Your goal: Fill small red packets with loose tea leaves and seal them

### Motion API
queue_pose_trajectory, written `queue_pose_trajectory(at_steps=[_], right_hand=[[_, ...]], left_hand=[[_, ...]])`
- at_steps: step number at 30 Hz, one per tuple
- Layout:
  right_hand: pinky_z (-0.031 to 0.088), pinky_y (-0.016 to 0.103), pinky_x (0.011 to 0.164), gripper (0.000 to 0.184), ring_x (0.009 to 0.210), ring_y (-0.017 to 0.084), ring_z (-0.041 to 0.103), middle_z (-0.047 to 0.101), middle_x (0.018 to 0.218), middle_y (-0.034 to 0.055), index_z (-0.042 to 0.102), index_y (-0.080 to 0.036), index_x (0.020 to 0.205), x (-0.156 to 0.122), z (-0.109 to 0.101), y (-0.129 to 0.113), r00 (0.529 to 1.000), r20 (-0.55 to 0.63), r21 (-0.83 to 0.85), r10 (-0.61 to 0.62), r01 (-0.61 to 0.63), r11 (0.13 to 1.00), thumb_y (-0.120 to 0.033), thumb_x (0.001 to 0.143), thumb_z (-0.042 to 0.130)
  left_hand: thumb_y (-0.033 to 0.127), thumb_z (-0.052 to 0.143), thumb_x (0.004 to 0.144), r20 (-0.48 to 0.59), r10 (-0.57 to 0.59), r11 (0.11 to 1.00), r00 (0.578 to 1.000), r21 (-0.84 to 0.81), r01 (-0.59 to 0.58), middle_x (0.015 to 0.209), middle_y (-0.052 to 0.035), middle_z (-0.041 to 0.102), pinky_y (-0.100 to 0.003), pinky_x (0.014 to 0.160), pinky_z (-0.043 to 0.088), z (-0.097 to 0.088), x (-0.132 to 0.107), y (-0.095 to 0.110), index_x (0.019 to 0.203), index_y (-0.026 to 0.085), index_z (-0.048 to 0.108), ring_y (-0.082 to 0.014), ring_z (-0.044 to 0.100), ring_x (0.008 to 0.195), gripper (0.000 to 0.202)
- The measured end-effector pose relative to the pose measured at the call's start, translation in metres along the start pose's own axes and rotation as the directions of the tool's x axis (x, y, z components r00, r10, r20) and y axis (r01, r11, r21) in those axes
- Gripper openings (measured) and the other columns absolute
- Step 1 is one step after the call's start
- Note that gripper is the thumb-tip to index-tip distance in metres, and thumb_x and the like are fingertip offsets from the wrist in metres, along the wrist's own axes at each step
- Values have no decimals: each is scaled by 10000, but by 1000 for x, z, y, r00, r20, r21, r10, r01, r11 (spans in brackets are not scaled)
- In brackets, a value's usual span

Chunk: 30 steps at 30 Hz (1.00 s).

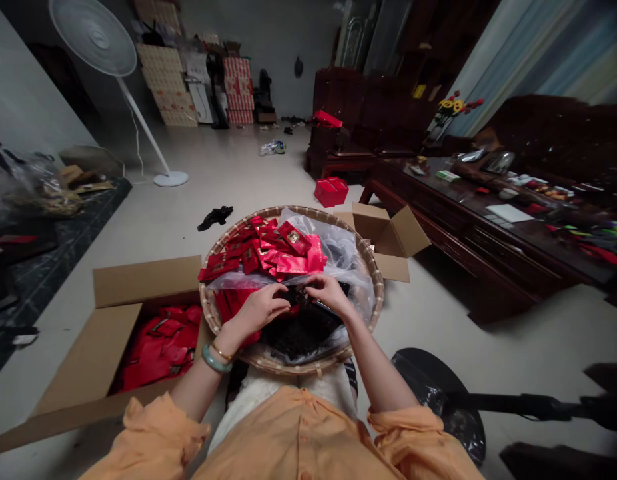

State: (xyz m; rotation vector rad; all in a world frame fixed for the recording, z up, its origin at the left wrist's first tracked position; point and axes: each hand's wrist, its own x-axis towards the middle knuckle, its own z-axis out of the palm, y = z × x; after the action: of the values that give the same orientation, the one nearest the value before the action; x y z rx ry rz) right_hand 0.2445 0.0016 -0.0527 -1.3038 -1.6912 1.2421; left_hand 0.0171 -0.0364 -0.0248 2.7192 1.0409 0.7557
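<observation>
My left hand (pixel 262 310) and my right hand (pixel 328 295) meet over a round woven bamboo tray (pixel 373 287), their fingertips pinching a small dark item (pixel 301 297). I cannot tell exactly what it is. Below my hands lies a heap of dark, tea-like material (pixel 301 337). A pile of shiny red sachets (pixel 283 250) with gold marks fills the far part of the tray. Clear plastic sheeting (pixel 344 250) lines the tray's right side. A jade bangle and a thin gold bracelet circle my left wrist.
An open cardboard box (pixel 123 300) of red packets stands to my left, and another open carton (pixel 388 233) sits behind the tray. A long wooden table (pixel 438 207) with clutter runs along the right. A red box (pixel 331 192) and black cloth lie on the floor.
</observation>
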Motion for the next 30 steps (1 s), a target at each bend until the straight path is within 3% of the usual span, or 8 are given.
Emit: queue_pose_trajectory(at_steps=[2, 4, 8, 15, 22, 26, 30], right_hand=[[476, 211, 500, 230, 546, 109, 577, 665, 729, 9, 655, -146, 890, -3, -5, -26, 996, -9, 64, -94, 94, 993, -250, 693, 597], [500, 240, 603, 219, 627, 128, 614, 689, 770, 19, 676, -160, 898, -7, -5, -48, 982, 9, 4, -187, 187, 982, -245, 711, 597], [493, 302, 775, 256, 845, 181, 647, 708, 943, 44, 694, -180, 947, -14, 4, -69, 957, 40, -124, -287, 290, 949, -183, 708, 603], [491, 294, 764, 236, 825, 178, 652, 714, 925, 34, 697, -186, 940, -17, 9, -67, 949, -5, -170, -316, 311, 935, -173, 728, 595], [499, 300, 734, 187, 770, 181, 655, 716, 870, 40, 697, -181, 897, -11, 8, -45, 956, -161, -107, -245, 230, 967, -216, 740, 601], [474, 346, 834, 226, 888, 197, 641, 704, 943, 55, 685, -189, 955, -20, 4, -35, 972, -31, -184, -235, 225, 957, -203, 762, 570], [431, 362, 909, 414, 1032, 204, 573, 627, 1138, 67, 584, -216, 1167, -33, 5, -36, 919, 194, -229, -343, 382, 895, -242, 754, 603]], left_hand=[[265, 498, 866, 11, -11, 1000, 1000, -4, 11, 1107, -93, 561, -301, 794, 491, 0, 5, 4, 895, 217, 680, -184, 573, 962, 190], [262, 514, 857, 13, -16, 1000, 1000, -1, 16, 1103, -94, 564, -315, 803, 490, 0, 8, 6, 877, 218, 683, -195, 570, 973, 176], [264, 516, 854, 4, -15, 1000, 1000, 6, 15, 1101, -93, 564, -329, 814, 488, 0, 10, 7, 874, 217, 684, -200, 565, 980, 176], [253, 524, 851, -18, -10, 1000, 1000, -15, 9, 1098, -93, 566, -313, 801, 482, 2, 8, 6, 882, 212, 681, -190, 565, 965, 166], [251, 498, 868, -34, 26, 998, 999, 50, -24, 1050, -88, 589, -286, 764, 489, 1, 5, 6, 886, 198, 674, -174, 574, 923, 184], [232, 479, 877, -73, 81, 994, 994, 84, -75, 1010, -86, 594, -275, 739, 488, -2, -1, 7, 899, 192, 665, -167, 562, 910, 191], [220, 481, 875, -96, 108, 989, 989, 109, -97, 981, -85, 573, -270, 719, 485, -2, -6, 12, 922, 191, 657, -162, 546, 889, 185]])
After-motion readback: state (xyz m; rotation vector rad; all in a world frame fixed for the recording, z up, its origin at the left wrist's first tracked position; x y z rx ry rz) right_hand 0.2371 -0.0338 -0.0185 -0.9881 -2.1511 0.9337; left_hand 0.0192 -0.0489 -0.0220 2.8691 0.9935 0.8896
